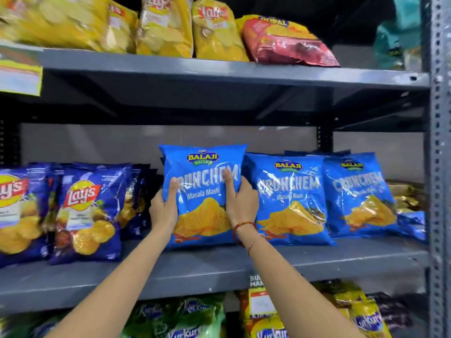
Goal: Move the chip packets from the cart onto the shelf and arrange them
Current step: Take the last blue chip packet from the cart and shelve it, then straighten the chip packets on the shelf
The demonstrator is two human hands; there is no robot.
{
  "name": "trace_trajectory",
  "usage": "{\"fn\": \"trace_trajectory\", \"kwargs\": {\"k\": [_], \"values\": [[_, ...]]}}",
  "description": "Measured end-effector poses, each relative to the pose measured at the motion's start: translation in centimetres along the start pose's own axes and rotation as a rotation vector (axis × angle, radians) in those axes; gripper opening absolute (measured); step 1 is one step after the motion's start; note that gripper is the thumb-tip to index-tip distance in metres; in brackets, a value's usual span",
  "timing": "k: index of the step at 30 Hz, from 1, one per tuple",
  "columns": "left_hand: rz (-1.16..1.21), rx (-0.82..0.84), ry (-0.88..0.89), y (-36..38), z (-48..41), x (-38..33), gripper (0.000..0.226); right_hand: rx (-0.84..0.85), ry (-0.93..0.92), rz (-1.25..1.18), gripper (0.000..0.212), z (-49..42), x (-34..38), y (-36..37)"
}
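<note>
A light-blue Balaji Crunchem packet (pixel 201 167) stands upright on the grey middle shelf (pixel 219 267). My left hand (pixel 164 208) grips its left edge and my right hand (pixel 240 202) grips its right edge, thumbs on the front. Two more light-blue Crunchem packets (pixel 289 198) (pixel 358 193) stand to its right, the nearer one touching it. Dark-blue Lay's packets (pixel 85 213) stand in rows on the shelf's left. The cart is out of view.
Yellow Lay's packets (pixel 166 25) and a red packet (pixel 285 42) lie on the upper shelf. Green and orange Kurkure packets (pixel 185 318) fill the lower shelf. A perforated metal upright (pixel 439 167) bounds the right side. Gold packets (pixel 405 198) sit at far right.
</note>
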State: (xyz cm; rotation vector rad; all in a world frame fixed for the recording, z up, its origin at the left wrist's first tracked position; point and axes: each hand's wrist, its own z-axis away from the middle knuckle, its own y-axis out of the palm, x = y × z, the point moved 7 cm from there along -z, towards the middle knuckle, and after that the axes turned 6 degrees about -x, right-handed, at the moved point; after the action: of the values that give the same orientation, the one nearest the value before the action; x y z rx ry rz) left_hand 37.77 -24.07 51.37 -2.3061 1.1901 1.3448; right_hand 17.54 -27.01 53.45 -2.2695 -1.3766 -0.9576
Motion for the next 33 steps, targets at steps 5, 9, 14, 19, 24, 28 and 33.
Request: {"fn": "trace_trajectory", "kwargs": {"k": [5, 9, 14, 19, 24, 28, 33], "values": [[-0.017, -0.051, -0.064, -0.5, -0.5, 3.0, 0.035, 0.06, 0.021, 0.061, 0.064, 0.4, -1.1, 1.9], [-0.013, -0.075, -0.111, -0.4, -0.9, 3.7, 0.046, 0.084, 0.068, 0.133, 0.065, 0.3, -2.1, 2.7], [-0.093, -0.076, -0.121, -0.3, -1.1, 4.3, 0.05, 0.096, 0.071, 0.265, 0.063, 0.3, -2.8, 3.4], [-0.238, -0.026, -0.11, -0.7, -1.3, 3.9, 0.052, 0.082, 0.112, 0.31, 0.063, 0.6, -3.3, 2.9], [-0.258, 0.008, 0.12, -4.0, 0.4, 1.1, 0.043, -0.139, -0.155, 0.261, 0.062, 1.9, 0.3, 0.7], [-0.478, 0.084, 0.352, -8.6, 2.9, -0.5, 0.033, -0.147, -0.356, 0.037, 0.046, 4.3, 4.6, 1.7], [-0.793, 0.046, 0.48, -15.1, 5.0, -1.1, 0.028, 0.458, -0.095, -0.255, 0.044, 7.7, 6.7, 9.3]]}}
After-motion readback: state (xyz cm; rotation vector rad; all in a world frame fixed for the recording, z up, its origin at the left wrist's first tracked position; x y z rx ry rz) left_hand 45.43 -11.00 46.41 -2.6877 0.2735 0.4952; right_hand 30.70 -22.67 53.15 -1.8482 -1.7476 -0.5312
